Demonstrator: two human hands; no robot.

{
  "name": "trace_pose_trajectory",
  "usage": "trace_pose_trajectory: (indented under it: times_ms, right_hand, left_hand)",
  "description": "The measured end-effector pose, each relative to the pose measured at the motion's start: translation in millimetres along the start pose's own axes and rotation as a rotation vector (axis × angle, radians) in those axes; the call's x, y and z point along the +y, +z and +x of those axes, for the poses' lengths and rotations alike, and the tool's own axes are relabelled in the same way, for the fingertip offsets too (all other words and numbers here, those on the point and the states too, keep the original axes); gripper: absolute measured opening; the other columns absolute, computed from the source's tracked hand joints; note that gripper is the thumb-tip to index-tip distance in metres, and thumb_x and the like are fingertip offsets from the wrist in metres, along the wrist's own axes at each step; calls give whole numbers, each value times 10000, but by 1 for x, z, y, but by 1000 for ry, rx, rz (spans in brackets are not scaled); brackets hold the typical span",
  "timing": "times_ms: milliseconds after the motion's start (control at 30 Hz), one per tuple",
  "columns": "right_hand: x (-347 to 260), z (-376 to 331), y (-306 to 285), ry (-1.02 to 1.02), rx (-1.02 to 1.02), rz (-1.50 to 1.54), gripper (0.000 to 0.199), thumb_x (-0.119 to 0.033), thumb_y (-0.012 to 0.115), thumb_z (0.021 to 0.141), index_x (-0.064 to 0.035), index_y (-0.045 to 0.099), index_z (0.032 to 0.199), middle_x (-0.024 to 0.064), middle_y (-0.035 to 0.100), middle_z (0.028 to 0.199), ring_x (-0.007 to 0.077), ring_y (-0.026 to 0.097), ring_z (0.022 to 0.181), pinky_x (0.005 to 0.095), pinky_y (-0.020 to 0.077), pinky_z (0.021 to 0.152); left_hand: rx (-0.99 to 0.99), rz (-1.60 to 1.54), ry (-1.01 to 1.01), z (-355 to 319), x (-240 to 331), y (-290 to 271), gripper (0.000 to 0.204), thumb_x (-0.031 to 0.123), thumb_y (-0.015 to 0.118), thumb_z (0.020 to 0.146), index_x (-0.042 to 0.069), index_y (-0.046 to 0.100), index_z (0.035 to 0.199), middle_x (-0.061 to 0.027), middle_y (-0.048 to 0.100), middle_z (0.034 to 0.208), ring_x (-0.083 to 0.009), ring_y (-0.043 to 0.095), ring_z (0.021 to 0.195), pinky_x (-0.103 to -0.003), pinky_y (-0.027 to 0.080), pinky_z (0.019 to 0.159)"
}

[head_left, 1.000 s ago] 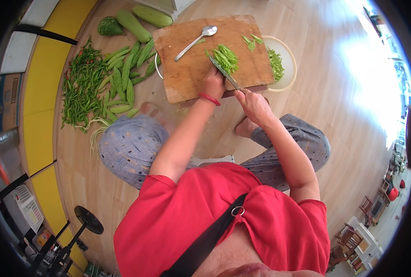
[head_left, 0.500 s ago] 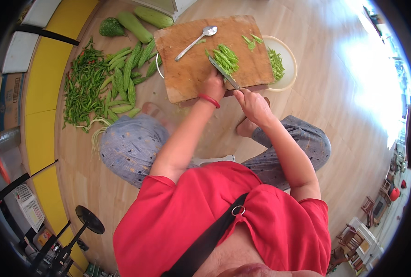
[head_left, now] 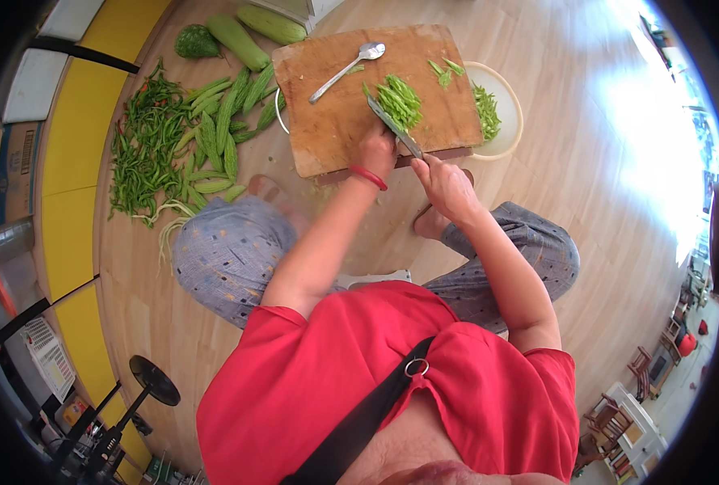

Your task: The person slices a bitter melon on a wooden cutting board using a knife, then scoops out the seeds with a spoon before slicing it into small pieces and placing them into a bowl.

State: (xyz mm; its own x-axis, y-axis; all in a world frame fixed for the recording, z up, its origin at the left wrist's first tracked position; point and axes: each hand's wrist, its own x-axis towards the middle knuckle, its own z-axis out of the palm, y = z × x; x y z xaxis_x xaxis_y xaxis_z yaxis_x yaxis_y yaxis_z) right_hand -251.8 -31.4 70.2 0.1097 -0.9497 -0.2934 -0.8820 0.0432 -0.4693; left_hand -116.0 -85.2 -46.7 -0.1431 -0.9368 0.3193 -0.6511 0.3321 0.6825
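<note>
My right hand (head_left: 450, 187) grips the handle of a kitchen knife (head_left: 393, 126), its blade slanting up and left over the near edge of the wooden cutting board (head_left: 319, 113). Close against the blade, my left hand (head_left: 378, 149) is curled with its fingers together; what they hold is hidden behind the hand and knife. A pile of thin green slices (head_left: 400, 99) lies on the board just beyond the blade. Farther off on the board are a metal spoon (head_left: 347, 71) and a few green strips (head_left: 443, 73).
Right of the board, a pale-rimmed basin (head_left: 511, 137) holds more green slices (head_left: 486, 113). On the floor to the left lie bitter melons (head_left: 224, 129), a heap of green chili peppers (head_left: 145, 145), and long gourds (head_left: 238, 42). My knees flank the space before the board.
The view has shifted slightly, so the board sits a little farther right. Both hands and the knife keep nearly the same place at the board's near edge.
</note>
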Motion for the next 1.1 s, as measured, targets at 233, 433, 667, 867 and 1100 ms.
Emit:
trace_pose_trajectory:
  times_ms: [233,433,667,867,1100]
  right_hand:
    - [2,13,18,17,41,-12,440,-371,403,912,38,552,847,275,584,691,425,581,716,484,454,649]
    - [1,22,13,24,53,5,475,-383,399,910,53,558,811,285,586,723,428,578,746,491,447,675]
    - [-13,-1,8,30,24,-23,462,-376,393,913,46,556,824,285,583,719,422,580,748,494,445,679]
    - [5,23,20,46,76,29,452,-376,387,915,39,549,835,285,582,710,419,581,744,491,447,675]
    - [-12,-10,6,32,1,-38,449,-370,385,917,41,548,834,284,579,704,428,575,758,469,454,667]
  left_hand:
    - [0,-72,50,2,-1,0,238,123,616,727,81,620,962,-157,563,1037,-338,590,782,-399,495,663]
    - [-36,-25,34,1,4,-4,239,123,633,707,79,623,942,-144,572,1018,-333,591,777,-396,496,666]
    - [76,-62,41,-3,-4,1,215,97,627,683,67,621,895,-138,568,917,-320,585,727,-401,493,649]
    - [28,28,121,-4,11,-4,216,90,629,679,55,624,892,-143,564,907,-309,584,710,-392,494,631]
    - [98,-44,80,-5,1,-2,201,78,621,692,57,622,892,-145,560,890,-305,583,711,-390,492,610]
